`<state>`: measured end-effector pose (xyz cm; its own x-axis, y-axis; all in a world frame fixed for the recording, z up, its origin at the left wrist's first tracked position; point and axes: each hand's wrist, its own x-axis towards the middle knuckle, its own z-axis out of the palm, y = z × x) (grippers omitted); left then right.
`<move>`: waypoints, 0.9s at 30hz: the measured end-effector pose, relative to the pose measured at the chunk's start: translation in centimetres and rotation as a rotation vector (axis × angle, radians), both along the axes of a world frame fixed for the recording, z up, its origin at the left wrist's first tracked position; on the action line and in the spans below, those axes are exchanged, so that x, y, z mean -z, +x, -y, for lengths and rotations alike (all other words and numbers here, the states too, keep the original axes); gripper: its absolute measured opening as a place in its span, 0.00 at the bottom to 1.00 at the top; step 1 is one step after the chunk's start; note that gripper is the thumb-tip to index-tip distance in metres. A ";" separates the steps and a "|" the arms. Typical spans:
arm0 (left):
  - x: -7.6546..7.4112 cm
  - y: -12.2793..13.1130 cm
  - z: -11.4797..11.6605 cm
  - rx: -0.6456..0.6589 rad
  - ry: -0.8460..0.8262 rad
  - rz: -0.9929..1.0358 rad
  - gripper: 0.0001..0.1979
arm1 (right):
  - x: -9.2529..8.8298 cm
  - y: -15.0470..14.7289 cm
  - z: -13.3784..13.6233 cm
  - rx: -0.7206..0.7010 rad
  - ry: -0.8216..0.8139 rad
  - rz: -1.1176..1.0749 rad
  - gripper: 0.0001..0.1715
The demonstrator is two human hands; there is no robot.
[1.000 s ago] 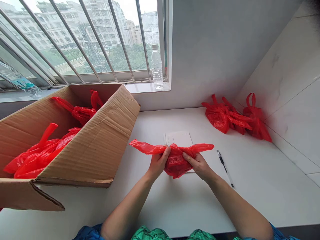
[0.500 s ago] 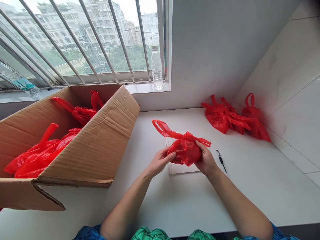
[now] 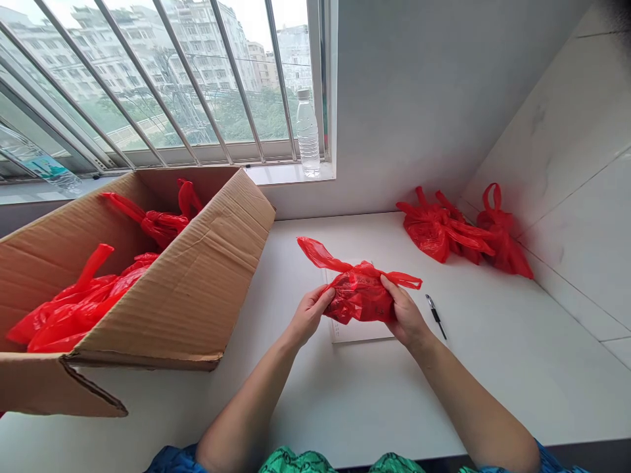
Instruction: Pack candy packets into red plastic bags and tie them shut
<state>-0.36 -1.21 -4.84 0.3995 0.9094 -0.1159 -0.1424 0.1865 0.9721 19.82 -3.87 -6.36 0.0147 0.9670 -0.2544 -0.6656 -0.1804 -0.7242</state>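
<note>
Both my hands hold a small knotted red plastic bag [image 3: 359,294] just above a white paper pad [image 3: 362,328] on the white table [image 3: 345,401]. My left hand [image 3: 309,315] grips the bag's left side with curled fingers. My right hand [image 3: 405,314] wraps its right side. The bag's two handle ends stick out, one up to the left and one to the right.
An open cardboard box [image 3: 187,289] with several red bags [image 3: 83,302] lies at the left. More red bags [image 3: 458,231] sit at the back right corner by the tiled wall. A black pen [image 3: 436,315] lies right of the pad. A water bottle [image 3: 308,135] stands on the windowsill.
The handles were pulled out flat to both sides a second ago; since then I have lifted and turned the bag, and both hands now cup its body.
</note>
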 end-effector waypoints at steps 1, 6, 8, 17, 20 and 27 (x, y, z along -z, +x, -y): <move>0.0 -0.1 0.0 0.019 -0.011 0.004 0.22 | 0.1 0.0 0.0 0.009 -0.003 0.001 0.18; 0.3 -0.5 0.0 0.110 -0.054 0.031 0.20 | 0.8 -0.1 -0.2 0.025 -0.047 0.028 0.17; 0.4 -0.7 -0.1 0.122 -0.057 0.045 0.19 | 1.0 -0.1 -0.3 0.026 -0.066 0.043 0.17; -0.2 -0.3 -0.1 0.085 -0.008 0.028 0.20 | -0.3 0.0 0.1 -0.133 0.095 0.156 0.23; 0.0 -0.1 0.1 0.074 0.055 -0.053 0.19 | -0.7 -0.3 0.3 -0.183 0.157 0.323 0.24; 0.4 0.0 0.3 0.129 0.034 -0.049 0.19 | -0.1 -0.7 0.2 -0.056 0.113 0.309 0.21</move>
<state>-0.39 -1.47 -5.22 0.5075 0.8548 -0.1081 -0.0716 0.1669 0.9834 19.08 -4.07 -6.25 0.0208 0.9904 -0.1370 -0.4026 -0.1171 -0.9078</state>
